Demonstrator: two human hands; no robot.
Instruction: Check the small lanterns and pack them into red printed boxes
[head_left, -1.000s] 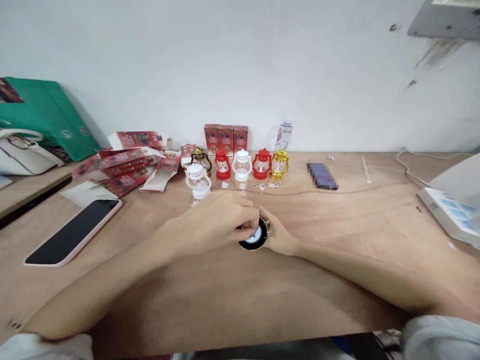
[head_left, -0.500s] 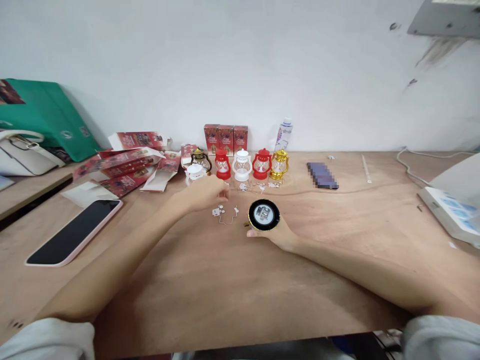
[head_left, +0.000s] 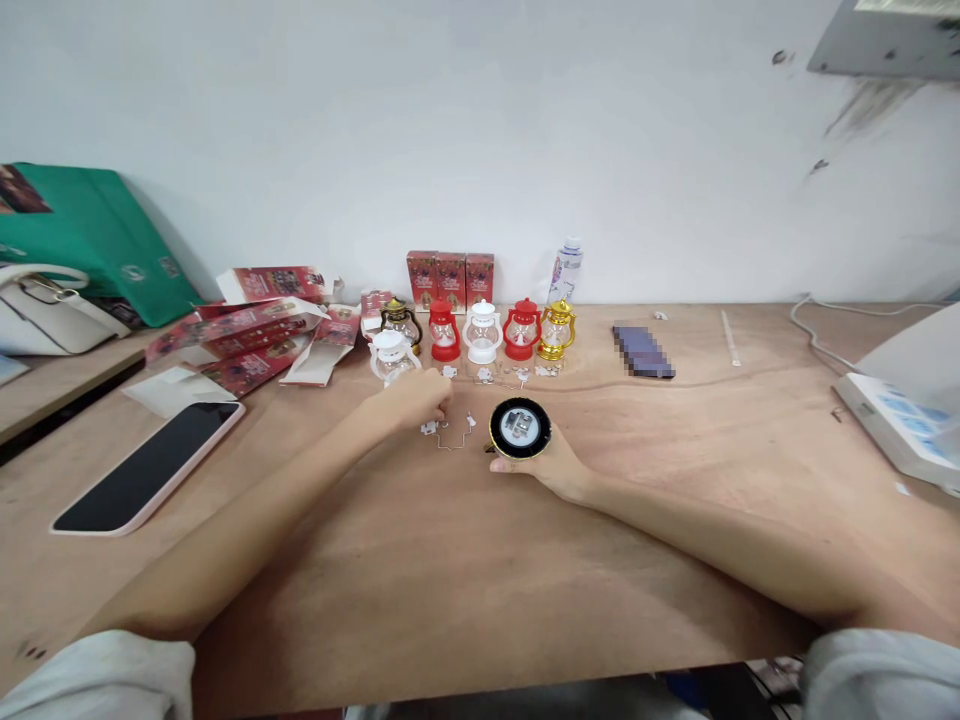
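My right hand (head_left: 555, 462) is wrapped round a small lantern (head_left: 520, 428), its round black-rimmed base turned up towards me with metal battery contacts showing in the pale centre. My left hand (head_left: 420, 396) reaches down to the table, fingertips together over a little white piece. Whether it grips that piece is hidden. Just below those fingers lie a bent wire handle (head_left: 451, 447) and small white parts (head_left: 428, 428). Beyond the hands stands a row of little lanterns: dark bronze (head_left: 400, 325), red (head_left: 445, 332), white (head_left: 483, 334), another red (head_left: 522, 330) and gold (head_left: 556, 332). Another white lantern (head_left: 392, 354) is nearer my left hand.
Opened red boxes (head_left: 255, 335) heap at the left, behind a pink-edged phone (head_left: 150, 468). Three closed red boxes (head_left: 451, 279) and a bottle (head_left: 565, 270) stand by the wall. On the right are a blurred dark phone (head_left: 643, 350) and a white device (head_left: 892, 420) with a cable.
My left hand has moved down and slightly left, bringing its fingertips onto the small parts. My right hand still holds the lantern, base up, with hardly any shift.
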